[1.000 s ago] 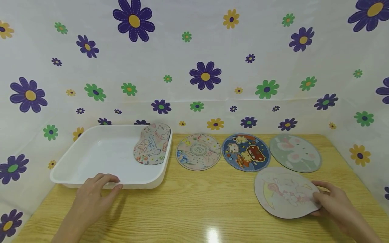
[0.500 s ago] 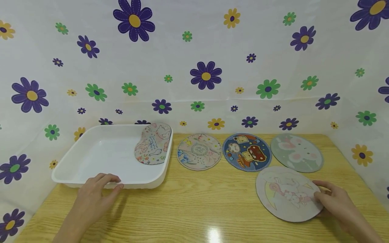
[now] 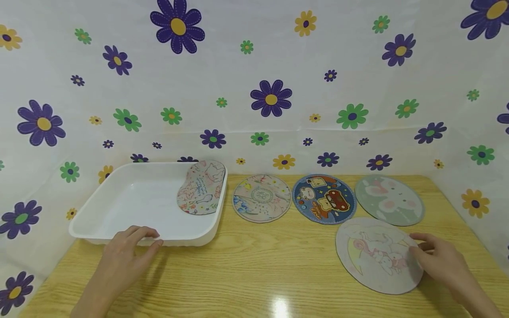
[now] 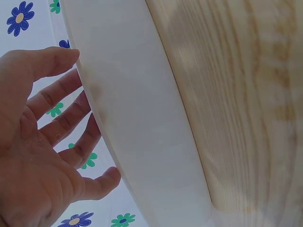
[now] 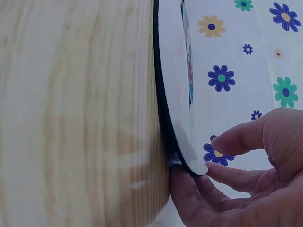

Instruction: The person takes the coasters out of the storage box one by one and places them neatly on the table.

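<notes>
My right hand holds the right edge of a pale round mouse pad with a rabbit and moon print. In the right wrist view, fingers reach under the pad's dark underside, and the thumb is raised over its pale top. The pad lies almost flat close over the table. At the front rim of a white plastic tray, my left hand grips with fingers over the rim and thumb outside. In the left wrist view its fingertips meet the tray's edge.
A bean-shaped floral pad leans inside the tray's right end. Along the back of the wooden table lie a floral round pad, a blue bear pad and a green rabbit pad. A flower-print sheet stands behind.
The pale pad's bent right side has flattened and its near edge has come lower, toward the front. The right hand has barely shifted; the left hand stays at the tray rim.
</notes>
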A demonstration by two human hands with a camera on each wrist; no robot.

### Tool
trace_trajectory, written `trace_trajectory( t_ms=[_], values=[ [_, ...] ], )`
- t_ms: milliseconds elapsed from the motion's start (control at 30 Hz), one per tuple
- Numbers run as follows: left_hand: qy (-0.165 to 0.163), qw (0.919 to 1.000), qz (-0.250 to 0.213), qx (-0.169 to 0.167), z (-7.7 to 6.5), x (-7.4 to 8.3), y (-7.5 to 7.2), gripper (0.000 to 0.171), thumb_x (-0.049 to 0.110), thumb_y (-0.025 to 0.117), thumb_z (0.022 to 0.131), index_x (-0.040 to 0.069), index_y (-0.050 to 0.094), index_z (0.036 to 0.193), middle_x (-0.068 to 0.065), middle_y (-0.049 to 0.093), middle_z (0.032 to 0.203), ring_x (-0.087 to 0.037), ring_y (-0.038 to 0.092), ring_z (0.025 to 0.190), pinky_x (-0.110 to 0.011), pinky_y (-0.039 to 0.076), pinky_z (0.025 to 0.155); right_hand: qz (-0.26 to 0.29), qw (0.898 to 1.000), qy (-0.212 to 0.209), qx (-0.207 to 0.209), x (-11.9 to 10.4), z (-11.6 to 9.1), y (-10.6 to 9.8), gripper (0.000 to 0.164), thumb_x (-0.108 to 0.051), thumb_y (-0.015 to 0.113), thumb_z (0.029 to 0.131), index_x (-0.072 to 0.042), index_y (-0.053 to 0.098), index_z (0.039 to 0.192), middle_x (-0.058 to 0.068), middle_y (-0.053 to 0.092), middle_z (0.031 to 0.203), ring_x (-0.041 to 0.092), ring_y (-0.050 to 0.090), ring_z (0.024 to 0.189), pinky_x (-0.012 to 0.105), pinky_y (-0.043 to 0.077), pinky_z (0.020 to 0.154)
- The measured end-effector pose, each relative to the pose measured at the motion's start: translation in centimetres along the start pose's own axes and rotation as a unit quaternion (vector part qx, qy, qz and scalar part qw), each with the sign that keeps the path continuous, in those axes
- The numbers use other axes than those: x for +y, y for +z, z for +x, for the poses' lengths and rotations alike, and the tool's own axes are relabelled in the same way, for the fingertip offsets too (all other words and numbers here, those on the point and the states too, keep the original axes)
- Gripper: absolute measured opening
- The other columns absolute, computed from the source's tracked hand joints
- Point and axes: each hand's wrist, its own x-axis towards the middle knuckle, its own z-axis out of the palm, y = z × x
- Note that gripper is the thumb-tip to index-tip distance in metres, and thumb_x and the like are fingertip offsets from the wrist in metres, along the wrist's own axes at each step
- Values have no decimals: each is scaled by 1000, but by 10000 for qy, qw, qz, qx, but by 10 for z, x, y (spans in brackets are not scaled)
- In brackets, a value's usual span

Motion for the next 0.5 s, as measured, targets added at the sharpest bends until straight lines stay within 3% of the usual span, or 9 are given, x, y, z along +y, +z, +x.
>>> trace_trajectory(
  t_ms=[333,500],
  values=[
    [-8,10000,1,-10,0,0,0,13,17,82,85,15,73,94,-5,75,97,-35,68,88,-55,53,71,-317,9994,-79,109,0,3,2,58,-30,54,103,11,46,143,34,59,125,42,62,108,30,52,71],
    [5,10000,10,10,0,1,0,13,16,83,84,15,73,93,-6,75,97,-36,68,86,-55,52,70,-620,9959,-545,371,-9,-1,1,53,-29,53,103,9,50,140,35,62,123,45,67,105,37,56,71]
  ],
)
